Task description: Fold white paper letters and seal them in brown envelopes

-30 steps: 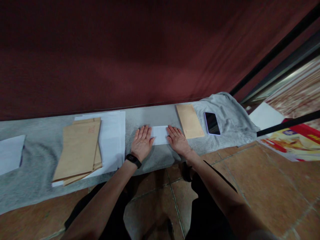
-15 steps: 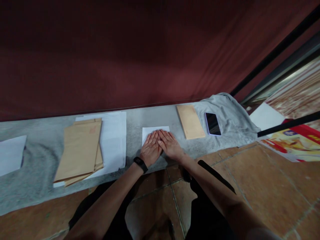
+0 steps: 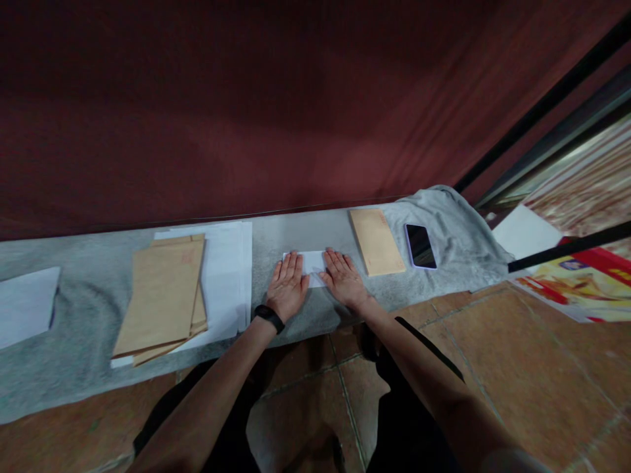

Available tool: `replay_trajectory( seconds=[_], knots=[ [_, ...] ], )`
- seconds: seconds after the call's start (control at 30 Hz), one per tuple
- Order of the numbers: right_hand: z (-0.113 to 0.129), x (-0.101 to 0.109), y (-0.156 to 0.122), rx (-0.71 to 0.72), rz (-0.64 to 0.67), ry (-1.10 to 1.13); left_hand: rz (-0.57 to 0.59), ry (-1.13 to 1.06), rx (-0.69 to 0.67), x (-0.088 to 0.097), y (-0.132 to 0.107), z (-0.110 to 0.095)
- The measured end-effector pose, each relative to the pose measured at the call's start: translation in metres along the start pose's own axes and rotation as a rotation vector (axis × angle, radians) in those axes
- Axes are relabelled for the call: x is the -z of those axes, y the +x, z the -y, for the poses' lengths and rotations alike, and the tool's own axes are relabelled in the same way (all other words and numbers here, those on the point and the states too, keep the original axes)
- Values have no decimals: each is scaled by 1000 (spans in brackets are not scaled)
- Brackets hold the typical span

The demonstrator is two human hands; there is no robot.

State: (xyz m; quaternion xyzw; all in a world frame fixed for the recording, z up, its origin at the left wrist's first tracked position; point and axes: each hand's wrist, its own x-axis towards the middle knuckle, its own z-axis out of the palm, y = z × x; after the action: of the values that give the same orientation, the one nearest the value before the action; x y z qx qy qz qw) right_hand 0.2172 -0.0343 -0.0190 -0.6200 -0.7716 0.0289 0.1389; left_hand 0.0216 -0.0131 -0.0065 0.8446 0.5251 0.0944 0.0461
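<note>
A small folded white sheet of paper [image 3: 313, 263] lies on the grey cloth in front of me. Flat on its left part rests my left hand [image 3: 286, 287], fingers stretched out, a dark band at the wrist. My right hand [image 3: 344, 281] presses its right part, also with the fingers extended. Both palms hide the paper's ends, and its middle shows between my thumbs. Just right of my right hand is a brown envelope stack [image 3: 378, 242].
Larger brown envelopes [image 3: 160, 295] lie on white sheets [image 3: 227, 282] at the left. Another white paper [image 3: 27, 307] sits at the far left. A phone [image 3: 420, 246] rests on the grey cloth [image 3: 463, 230] at the right. Behind stands a dark red surface [image 3: 296, 157].
My hands were together at the middle of the paper. They have slid apart, the left to the left and the right to the right, uncovering the paper's middle.
</note>
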Motion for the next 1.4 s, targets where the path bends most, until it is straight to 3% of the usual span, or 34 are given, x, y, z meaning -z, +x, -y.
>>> replay_trajectory(
  seconds=[0.43, 0.53, 0.63, 0.7, 1.4],
  knots=[
    [-2, 5, -1, -142, -27, -15, -131, 38, 168, -3, 0, 8],
    [7, 7, -6, -101, -33, 17, -136, 35, 77, 1, -1, 4],
    [19, 7, -13, 12, -15, 57, -68, 0, -83, 2, -5, -6],
    [26, 5, -17, 47, -2, 60, -29, -16, -116, 1, -7, -12],
    [10, 5, -24, -36, -52, 39, 10, -3, -29, 5, -12, -6]
  ],
)
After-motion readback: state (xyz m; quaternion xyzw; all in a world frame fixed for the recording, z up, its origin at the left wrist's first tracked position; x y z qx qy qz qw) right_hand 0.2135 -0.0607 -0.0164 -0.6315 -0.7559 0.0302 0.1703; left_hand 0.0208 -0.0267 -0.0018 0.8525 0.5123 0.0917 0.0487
